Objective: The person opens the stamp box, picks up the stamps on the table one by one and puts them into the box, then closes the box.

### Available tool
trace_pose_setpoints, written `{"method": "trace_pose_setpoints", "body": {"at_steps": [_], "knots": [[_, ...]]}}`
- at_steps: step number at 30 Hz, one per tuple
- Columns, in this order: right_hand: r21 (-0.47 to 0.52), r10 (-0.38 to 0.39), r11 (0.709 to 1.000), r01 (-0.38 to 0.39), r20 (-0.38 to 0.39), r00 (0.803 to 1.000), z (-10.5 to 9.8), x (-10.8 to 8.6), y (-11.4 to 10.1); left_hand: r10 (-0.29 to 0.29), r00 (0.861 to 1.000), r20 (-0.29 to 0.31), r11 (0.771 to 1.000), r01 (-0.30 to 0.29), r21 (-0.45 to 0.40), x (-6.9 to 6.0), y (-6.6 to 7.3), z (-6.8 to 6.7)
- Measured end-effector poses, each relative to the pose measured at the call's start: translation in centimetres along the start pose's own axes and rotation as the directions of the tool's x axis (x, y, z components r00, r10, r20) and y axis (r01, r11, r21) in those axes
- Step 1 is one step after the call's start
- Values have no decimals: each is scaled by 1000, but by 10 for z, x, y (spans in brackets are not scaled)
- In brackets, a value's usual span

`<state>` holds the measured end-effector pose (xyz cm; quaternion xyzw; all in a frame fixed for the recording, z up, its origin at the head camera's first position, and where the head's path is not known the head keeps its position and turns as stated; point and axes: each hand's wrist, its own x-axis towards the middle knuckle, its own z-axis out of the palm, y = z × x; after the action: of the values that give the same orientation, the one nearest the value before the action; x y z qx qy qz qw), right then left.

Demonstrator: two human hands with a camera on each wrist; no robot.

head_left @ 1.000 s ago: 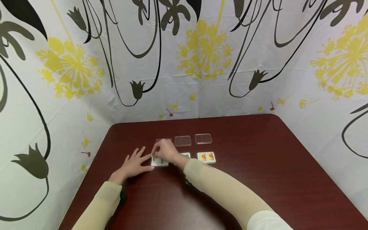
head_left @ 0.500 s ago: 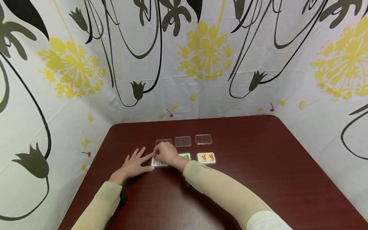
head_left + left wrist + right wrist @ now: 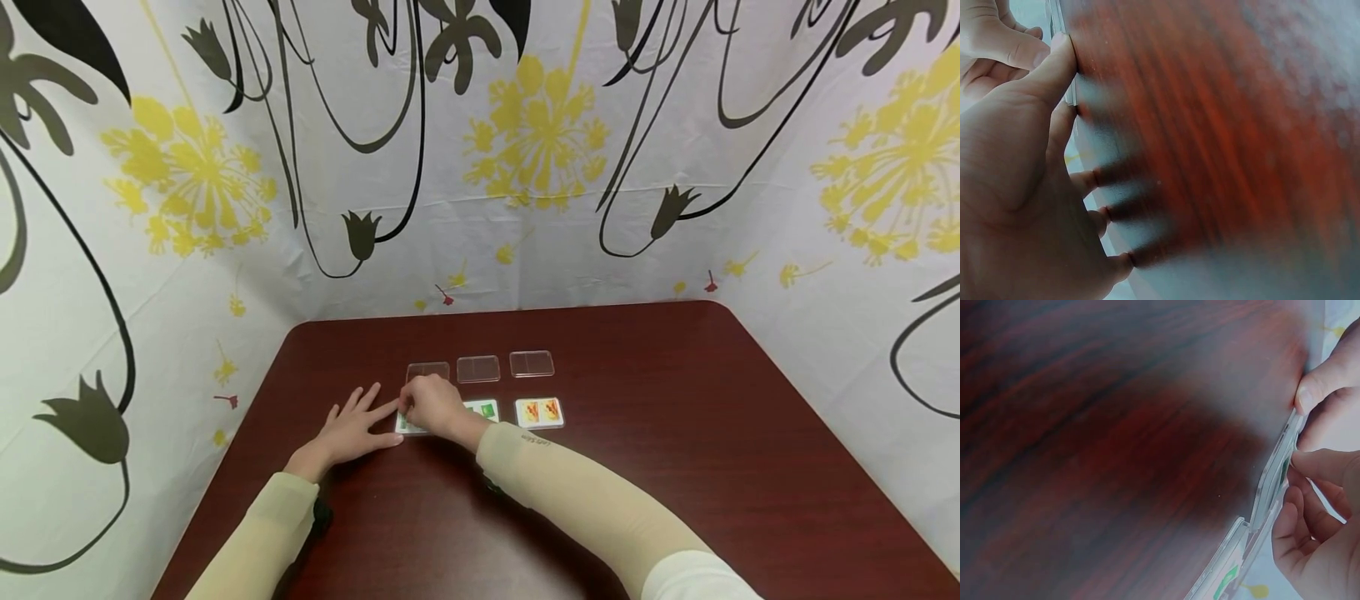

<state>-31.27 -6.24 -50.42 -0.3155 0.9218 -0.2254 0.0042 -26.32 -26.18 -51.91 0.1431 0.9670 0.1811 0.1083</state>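
Note:
My left hand (image 3: 347, 432) lies palm down on the table with spread fingers. Its thumb and index finger touch the left end of a white-and-clear shallow case (image 3: 405, 426). My right hand (image 3: 432, 403) bends over this case, fingers curled, covering most of it. Thumb and fingertips pinch at a small green-printed card (image 3: 1285, 467) in the case; the grip itself is partly hidden. A second case with green pictures (image 3: 488, 410) lies just right, partly behind my right wrist. Further right sits a case with two orange pictures (image 3: 539, 412).
Behind the cases stand three clear plastic lids in a row: the left lid (image 3: 427, 369), partly covered by the right hand, the middle lid (image 3: 478, 368) and the right lid (image 3: 532, 363). A dark red wooden table (image 3: 645, 358) meets a patterned cloth (image 3: 525, 250) at the back.
The right hand has shifted slightly and its fingertips have lowered onto the left case. More of the second case's green pictures shows now. The left hand stays in place.

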Motion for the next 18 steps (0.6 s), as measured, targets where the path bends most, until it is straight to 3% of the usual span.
{"method": "trace_pose_setpoints", "body": {"at_steps": [11, 18], "knots": [[-60, -18, 998, 17, -19, 1000, 0, -2, -1, 1, 1000, 7, 1000, -1, -16, 1, -2, 3], [-100, 44, 994, -49, -57, 997, 0, -4, -1, 6, 1000, 2, 1000, -5, -9, 1, -2, 3]]}}
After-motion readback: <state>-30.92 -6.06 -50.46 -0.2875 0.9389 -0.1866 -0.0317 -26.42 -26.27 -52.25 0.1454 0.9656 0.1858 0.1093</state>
